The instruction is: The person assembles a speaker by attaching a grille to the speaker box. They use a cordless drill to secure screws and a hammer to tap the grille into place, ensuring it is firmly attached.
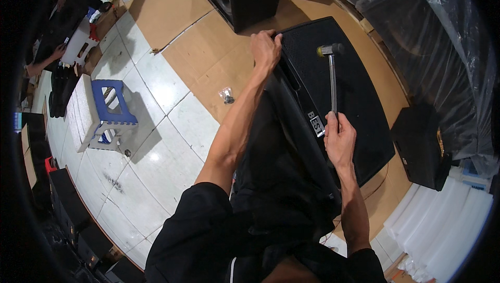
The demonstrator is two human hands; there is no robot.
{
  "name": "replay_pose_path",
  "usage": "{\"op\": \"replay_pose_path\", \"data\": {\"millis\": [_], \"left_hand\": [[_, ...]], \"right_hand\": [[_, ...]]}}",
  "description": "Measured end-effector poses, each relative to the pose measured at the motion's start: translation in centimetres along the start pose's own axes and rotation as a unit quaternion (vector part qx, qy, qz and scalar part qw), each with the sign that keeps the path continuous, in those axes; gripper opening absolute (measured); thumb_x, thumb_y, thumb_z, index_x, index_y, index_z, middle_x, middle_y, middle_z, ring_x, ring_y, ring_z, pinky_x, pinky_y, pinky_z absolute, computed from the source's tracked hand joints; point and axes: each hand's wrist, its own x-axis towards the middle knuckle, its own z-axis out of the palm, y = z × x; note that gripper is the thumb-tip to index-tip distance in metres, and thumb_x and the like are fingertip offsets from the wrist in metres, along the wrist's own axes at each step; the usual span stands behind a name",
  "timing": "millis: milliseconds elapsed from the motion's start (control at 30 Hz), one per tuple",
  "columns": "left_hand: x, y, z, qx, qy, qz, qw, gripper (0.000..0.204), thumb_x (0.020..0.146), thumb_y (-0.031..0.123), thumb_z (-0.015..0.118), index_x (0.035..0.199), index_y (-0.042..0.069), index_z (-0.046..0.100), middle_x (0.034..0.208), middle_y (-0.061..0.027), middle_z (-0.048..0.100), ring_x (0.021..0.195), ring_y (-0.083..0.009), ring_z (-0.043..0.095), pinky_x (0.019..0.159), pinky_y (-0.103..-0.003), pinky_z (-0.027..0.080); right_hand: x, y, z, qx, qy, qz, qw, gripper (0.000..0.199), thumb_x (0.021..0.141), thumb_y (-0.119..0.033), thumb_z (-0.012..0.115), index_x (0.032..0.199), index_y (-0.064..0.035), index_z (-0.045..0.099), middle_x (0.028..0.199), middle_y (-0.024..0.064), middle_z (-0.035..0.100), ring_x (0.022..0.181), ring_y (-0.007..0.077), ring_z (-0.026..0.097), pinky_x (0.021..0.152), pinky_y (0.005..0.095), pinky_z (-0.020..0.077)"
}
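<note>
A small clear bag (226,95) holds tiny dark bits. The left hand (264,48) grips the black speaker's (344,95) corner. The right hand (338,140) is wrapped around a thin metal hammer (332,74).

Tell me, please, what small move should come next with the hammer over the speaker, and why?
Probably a light tap down onto the grille near its far edge. The right hand grips the hammer by the handle end, its head raised over the grille, while the left hand clamps the far corner of the speaker, steadying it.
</note>
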Motion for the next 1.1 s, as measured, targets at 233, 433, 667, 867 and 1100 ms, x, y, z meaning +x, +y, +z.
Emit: {"op": "replay_pose_path", "data": {"millis": [233,433,667,867,1100], "left_hand": [[0.8,0.4,0.0,-0.153,-0.01,-0.144,0.978,0.027,0.074,0.021,0.072,0.095,0.003,0.074,0.09,-0.0205,0.07,0.089,-0.0357,0.066,0.084,-0.04,0.05],[-0.3,-0.2,0.5,-0.127,0.041,-0.077,0.988,0.027,0.075,0.022,0.072,0.095,0.003,0.073,0.088,-0.0201,0.07,0.084,-0.0346,0.067,0.081,-0.039,0.051],[-0.2,0.3,0.2,-0.131,0.039,-0.109,0.985,0.025,0.076,0.024,0.071,0.093,0.006,0.074,0.088,-0.0202,0.07,0.085,-0.0347,0.067,0.08,-0.039,0.051],[0.1,-0.1,0.5,-0.126,0.05,-0.118,0.984,0.024,0.078,0.024,0.071,0.092,0.005,0.074,0.088,-0.0147,0.071,0.08,-0.0265,0.068,0.076,-0.035,0.051],[-0.1,0.1,0.1,-0.12,0.03,-0.127,0.984,0.021,0.078,0.023,0.073,0.088,0.005,0.075,0.08,-0.0103,0.071,0.07,-0.0188,0.065,0.069,-0.032,0.051]], "right_hand": [[0.2,-0.9,0.6,0.023,0.0,0.012,1.0,0.038,0.099,-0.032,0.049,0.077,-0.0023,0.055,0.055,0.003,0.045,0.051,0.009,0.042,0.048,0.0299,0.0356],[-0.2,1.3,0.5,0.019,0.002,-0.021,1.0,0.027,0.099,-0.027,0.051,0.089,-0.0025,0.057,0.057,-0.0039,0.044,0.042,0.0017,0.041,0.035,0.0194,0.0308],[-0.5,0.7,0.2,0.03,0.012,0.007,0.999,0.037,0.099,-0.031,0.049,0.081,-0.0004,0.057,0.056,0.0045,0.047,0.053,0.0087,0.044,0.048,0.0288,0.0353],[-0.4,0.5,0.3,0.019,0.011,0.012,1.0,0.038,0.099,-0.033,0.049,0.082,0.0003,0.058,0.056,0.0056,0.048,0.051,0.0106,0.046,0.049,0.0304,0.0369],[-0.5,0.6,0.3,0.02,0.01,0.018,1.0,0.037,0.099,-0.031,0.049,0.081,-0.0006,0.057,0.055,0.0045,0.046,0.05,0.0104,0.045,0.048,0.0298,0.0361]]}}
